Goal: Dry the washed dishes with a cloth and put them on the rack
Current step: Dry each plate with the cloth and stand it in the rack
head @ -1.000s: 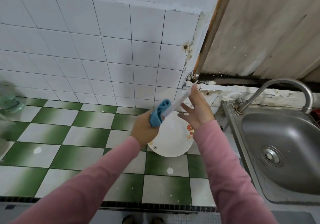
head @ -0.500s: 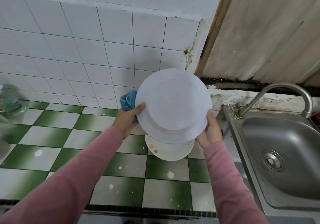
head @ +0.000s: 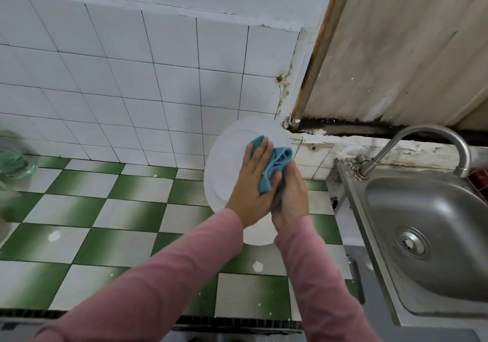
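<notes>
A white plate [head: 229, 162] is held up on edge above the green-and-white tiled counter. My left hand [head: 250, 191] lies flat against its face, pressing a blue cloth [head: 277, 164] onto it with straight fingers. My right hand [head: 291, 196] grips the plate's right rim, fingers curled round behind it. Under my hands a second white plate [head: 260, 233] lies on the counter, mostly hidden by my wrists.
A steel sink [head: 427, 236] with a curved tap [head: 433, 135] sits at the right. White wall tiles rise behind the counter [head: 105, 223]. A blurred greenish thing [head: 13, 157] stands at the far left. No rack is in view.
The plate came down from in front of the wall and turned more edge-on. My left hand moved from the plate's left rim onto its face with the cloth.
</notes>
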Action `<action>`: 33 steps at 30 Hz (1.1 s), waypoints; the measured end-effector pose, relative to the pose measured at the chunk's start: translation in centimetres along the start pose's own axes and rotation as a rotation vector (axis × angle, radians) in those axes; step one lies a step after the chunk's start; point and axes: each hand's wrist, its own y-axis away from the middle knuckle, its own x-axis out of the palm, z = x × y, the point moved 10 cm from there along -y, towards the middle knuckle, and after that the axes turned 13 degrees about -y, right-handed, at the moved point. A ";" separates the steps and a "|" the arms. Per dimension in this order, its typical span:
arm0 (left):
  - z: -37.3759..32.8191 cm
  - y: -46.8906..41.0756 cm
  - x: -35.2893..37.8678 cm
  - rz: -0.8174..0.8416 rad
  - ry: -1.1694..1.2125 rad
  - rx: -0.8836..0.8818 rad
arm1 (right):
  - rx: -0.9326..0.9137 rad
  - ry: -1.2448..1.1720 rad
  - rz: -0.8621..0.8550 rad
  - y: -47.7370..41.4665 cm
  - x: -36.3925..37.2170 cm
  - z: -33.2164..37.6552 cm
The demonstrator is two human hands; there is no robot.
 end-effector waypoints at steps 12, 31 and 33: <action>-0.1 -1.3 -0.8 0.041 -0.074 0.109 | -0.130 0.246 0.018 0.2 0.8 2.0; 7.8 -4.1 -5.3 -0.205 0.409 -0.553 | -0.168 0.166 0.130 2.3 3.1 5.5; 8.9 -2.9 -4.5 -0.168 0.446 -0.645 | -0.178 0.087 0.114 2.5 3.2 6.0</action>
